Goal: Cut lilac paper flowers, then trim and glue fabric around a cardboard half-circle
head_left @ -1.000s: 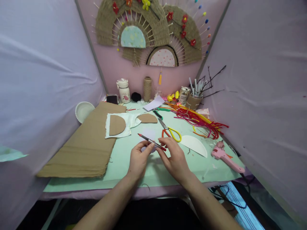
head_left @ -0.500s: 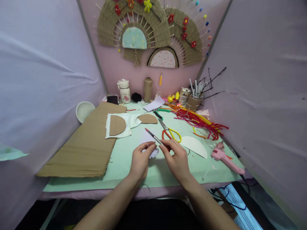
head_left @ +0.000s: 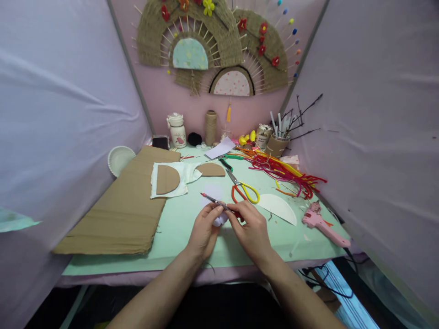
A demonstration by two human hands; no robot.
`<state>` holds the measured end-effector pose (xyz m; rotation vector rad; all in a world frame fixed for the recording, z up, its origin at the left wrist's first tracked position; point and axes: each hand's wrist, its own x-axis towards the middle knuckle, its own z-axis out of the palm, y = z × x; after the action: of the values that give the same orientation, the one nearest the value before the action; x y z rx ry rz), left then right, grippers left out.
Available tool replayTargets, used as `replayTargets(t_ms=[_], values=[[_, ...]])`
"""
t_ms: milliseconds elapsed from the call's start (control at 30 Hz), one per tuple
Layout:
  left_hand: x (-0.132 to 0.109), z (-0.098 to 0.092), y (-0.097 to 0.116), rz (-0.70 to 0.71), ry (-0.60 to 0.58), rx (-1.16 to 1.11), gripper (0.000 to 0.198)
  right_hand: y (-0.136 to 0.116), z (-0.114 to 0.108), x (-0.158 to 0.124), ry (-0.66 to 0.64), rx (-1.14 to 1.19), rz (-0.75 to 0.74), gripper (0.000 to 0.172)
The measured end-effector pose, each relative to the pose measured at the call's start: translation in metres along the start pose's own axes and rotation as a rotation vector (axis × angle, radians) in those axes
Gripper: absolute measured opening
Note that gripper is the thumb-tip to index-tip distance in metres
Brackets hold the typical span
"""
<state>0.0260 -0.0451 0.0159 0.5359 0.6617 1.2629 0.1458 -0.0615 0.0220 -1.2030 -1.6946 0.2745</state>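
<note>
At far left a white dish [head_left: 121,161] stands tilted against the side wall, beside a large sheet of cardboard [head_left: 116,219] that covers the left part of the green tabletop [head_left: 181,228]. A black box [head_left: 160,142] sits behind the cardboard. A pale cloth [head_left: 185,171] overlaps the sheet's right edge, with a cardboard half-round [head_left: 168,179] on top; behind it are a white bottle [head_left: 177,132] and a black ball [head_left: 195,139].

Near the middle front, the left hand [head_left: 205,227] is closed to a pinch, thumb against fingers, beside a small pale paper piece [head_left: 219,221] that shows between the hands, partly hidden. A pen [head_left: 213,199] slants just above, its red tip toward the upper left; it passes over the left thumb, and whether that thumb touches it cannot be told. Farther back come a twine spool [head_left: 211,128], a second half-round [head_left: 211,170] and a paper slip [head_left: 220,148].

Right of these, green-and-black pliers [head_left: 226,163] lie near the scissors [head_left: 244,189], whose handles are red and yellow. The right hand [head_left: 250,224] grips the pen toward its rear end, fingers drawn close together. Beyond it lie a white half-disc [head_left: 278,209], a can [head_left: 263,136], a cup [head_left: 276,146] of sticks and twigs, a heap of red, orange and yellow stems [head_left: 281,170], and, farthest right, a pink glue gun [head_left: 324,225].
</note>
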Motion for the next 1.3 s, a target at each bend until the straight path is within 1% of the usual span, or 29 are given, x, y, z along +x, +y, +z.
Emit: replayTargets(t_ms=[100, 200, 300, 500, 700, 767, 867, 967, 1133, 1300], values=[[0.002, 0.004, -0.001, -0.005, 0.032, -0.066, 0.013, 0.001, 0.005, -0.006, 0.004, -0.086, -0.075, 0.016], [0.004, 0.007, -0.003, -0.001, 0.075, -0.081, 0.015, 0.002, 0.009, -0.010, 0.029, -0.151, -0.158, 0.020], [0.004, 0.009, -0.003, 0.007, 0.074, -0.045, 0.014, 0.003, 0.010, -0.012, 0.052, -0.167, -0.178, 0.022], [0.002, 0.006, -0.005, 0.052, 0.025, 0.075, 0.013, 0.005, 0.005, -0.012, 0.067, -0.110, -0.123, 0.018], [0.005, 0.002, -0.009, 0.085, 0.077, 0.179, 0.023, 0.004, -0.001, -0.009, 0.067, -0.024, -0.043, 0.013], [0.006, 0.000, -0.009, 0.084, 0.092, 0.184, 0.031, 0.001, -0.004, -0.007, 0.050, 0.014, -0.016, 0.011], [0.005, -0.001, -0.008, 0.098, 0.088, 0.192, 0.051, -0.001, -0.007, -0.006, 0.021, 0.047, 0.005, 0.011], [0.004, -0.001, -0.006, 0.107, 0.088, 0.214, 0.061, -0.002, -0.009, -0.006, -0.003, 0.062, 0.016, 0.014], [0.004, 0.001, -0.004, 0.113, 0.097, 0.233, 0.065, -0.001, -0.011, -0.006, -0.006, 0.074, 0.023, 0.015], [0.004, 0.002, -0.005, 0.117, 0.114, 0.234, 0.065, 0.002, -0.012, -0.007, 0.029, 0.059, 0.058, 0.012]])
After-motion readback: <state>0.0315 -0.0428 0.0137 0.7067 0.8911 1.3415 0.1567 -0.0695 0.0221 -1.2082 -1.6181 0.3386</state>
